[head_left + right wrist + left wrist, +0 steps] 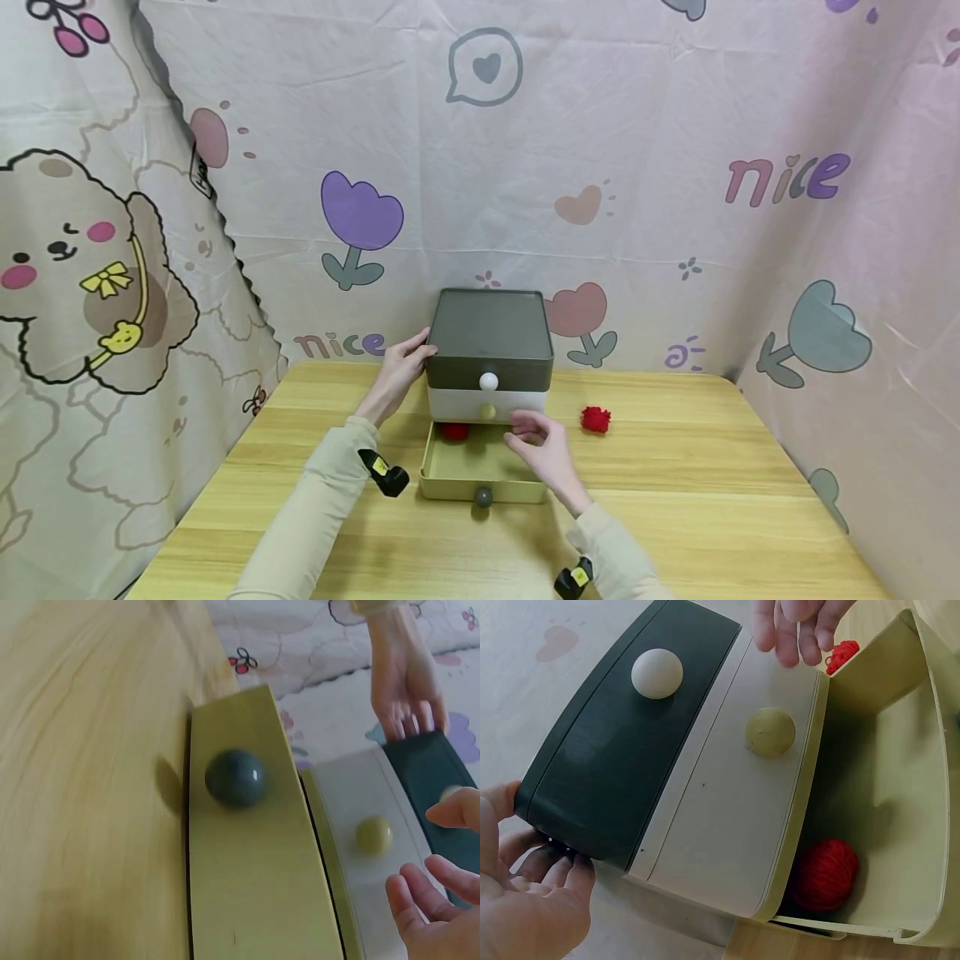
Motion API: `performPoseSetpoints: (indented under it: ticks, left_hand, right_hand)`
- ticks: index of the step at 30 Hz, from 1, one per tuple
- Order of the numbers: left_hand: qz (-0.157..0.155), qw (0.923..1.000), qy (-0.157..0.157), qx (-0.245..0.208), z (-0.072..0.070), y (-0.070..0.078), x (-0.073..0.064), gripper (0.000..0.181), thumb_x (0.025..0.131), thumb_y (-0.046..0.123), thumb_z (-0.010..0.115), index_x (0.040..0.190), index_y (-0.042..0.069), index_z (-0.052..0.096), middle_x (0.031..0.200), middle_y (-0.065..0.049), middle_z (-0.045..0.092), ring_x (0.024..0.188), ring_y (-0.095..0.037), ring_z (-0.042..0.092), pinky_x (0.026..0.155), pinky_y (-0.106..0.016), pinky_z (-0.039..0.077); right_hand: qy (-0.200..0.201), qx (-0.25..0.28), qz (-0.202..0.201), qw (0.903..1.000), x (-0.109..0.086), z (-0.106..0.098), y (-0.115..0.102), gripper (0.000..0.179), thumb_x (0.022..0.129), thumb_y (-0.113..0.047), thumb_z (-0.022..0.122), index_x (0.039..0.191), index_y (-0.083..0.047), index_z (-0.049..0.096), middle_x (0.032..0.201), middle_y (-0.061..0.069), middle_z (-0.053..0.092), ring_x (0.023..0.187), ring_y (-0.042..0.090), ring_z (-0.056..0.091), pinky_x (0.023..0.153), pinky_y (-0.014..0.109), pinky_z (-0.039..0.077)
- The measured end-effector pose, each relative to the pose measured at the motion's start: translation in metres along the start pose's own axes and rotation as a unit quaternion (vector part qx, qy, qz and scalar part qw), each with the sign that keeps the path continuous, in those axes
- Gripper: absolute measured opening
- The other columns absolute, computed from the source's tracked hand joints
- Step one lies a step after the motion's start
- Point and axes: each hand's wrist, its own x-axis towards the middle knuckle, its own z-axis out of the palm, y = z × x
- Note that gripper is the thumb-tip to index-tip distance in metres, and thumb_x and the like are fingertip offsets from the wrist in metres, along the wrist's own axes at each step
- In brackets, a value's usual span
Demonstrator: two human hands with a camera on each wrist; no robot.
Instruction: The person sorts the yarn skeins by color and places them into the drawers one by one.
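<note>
A small drawer box (491, 325) stands on the table, with a dark top drawer, a white middle drawer (712, 780) and a yellow-green bottom drawer (480, 490). The bottom one is pulled out; the upper two are closed. My left hand (401, 367) holds the dark drawer's left front corner, thumb at the edge and fingers against the side. Above the pulled-out drawer hovers my right hand (543, 446), fingers loosely bent and holding nothing, near the white drawer's front. Inside the bottom drawer, at the left rear, lies a red yarn ball (825, 874).
Another red yarn piece (596, 420) lies on the wooden table (675, 467) to the right of the box. A printed cloth (480, 167) hangs close behind the box. Round knobs, such as the dark knob (235, 778), stick out from the drawer fronts.
</note>
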Motion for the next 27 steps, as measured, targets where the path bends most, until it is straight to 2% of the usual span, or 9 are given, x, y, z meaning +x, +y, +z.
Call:
performPoseSetpoints:
  ticks: [5,11,13,20,27]
  left_hand:
    - [0.0,1.0,-0.001,0.001,0.0,0.001,-0.001,0.055,0.089,0.015,0.052,0.139,0.012,0.029,0.149,-0.005,0.017,0.132,-0.013,0.021,0.109,-0.035,0.023]
    - [0.004,1.0,-0.006,0.001,0.0,0.0,-0.001,0.055,0.089,0.015,0.051,0.14,0.011,0.028,0.15,-0.005,0.015,0.133,-0.014,0.02,0.11,-0.037,0.022]
    - [0.003,1.0,-0.004,0.001,0.0,0.0,0.0,0.055,0.089,0.015,0.051,0.14,0.012,0.028,0.15,-0.005,0.015,0.133,-0.014,0.02,0.11,-0.037,0.022]
    - [0.003,1.0,0.001,-0.005,0.0,0.0,0.001,0.056,0.089,0.013,0.051,0.139,0.01,0.029,0.149,-0.006,0.017,0.132,-0.014,0.023,0.109,-0.035,0.024]
    - [0.007,1.0,-0.003,0.0,0.0,0.0,0.001,0.057,0.089,0.013,0.051,0.14,0.008,0.026,0.149,-0.006,0.017,0.134,-0.016,0.019,0.109,-0.035,0.023]
  right_hand:
    - [0.024,0.016,0.018,0.9994,0.001,-0.017,0.005,0.033,0.073,0.006,0.065,0.104,0.014,0.057,0.104,0.032,0.059,0.086,0.028,0.059,0.077,0.024,0.051]
    - [0.066,0.013,0.006,0.9978,0.012,-0.037,0.044,0.034,0.072,0.001,0.068,0.103,0.008,0.06,0.102,0.029,0.061,0.082,0.018,0.061,0.075,0.019,0.051]
    - [0.084,0.005,0.0,0.9965,0.015,-0.043,0.054,0.034,0.072,-0.001,0.069,0.103,0.007,0.06,0.1,0.026,0.062,0.081,0.016,0.061,0.074,0.017,0.051]
    - [0.126,-0.003,0.021,0.9918,0.019,-0.063,0.071,0.038,0.071,-0.003,0.071,0.106,0.007,0.059,0.098,0.017,0.063,0.081,0.01,0.06,0.075,0.013,0.049]
    - [0.166,-0.014,0.019,0.9859,0.021,-0.075,0.093,0.036,0.071,-0.006,0.071,0.103,0.004,0.06,0.093,0.009,0.064,0.076,0.004,0.059,0.069,0.01,0.048]
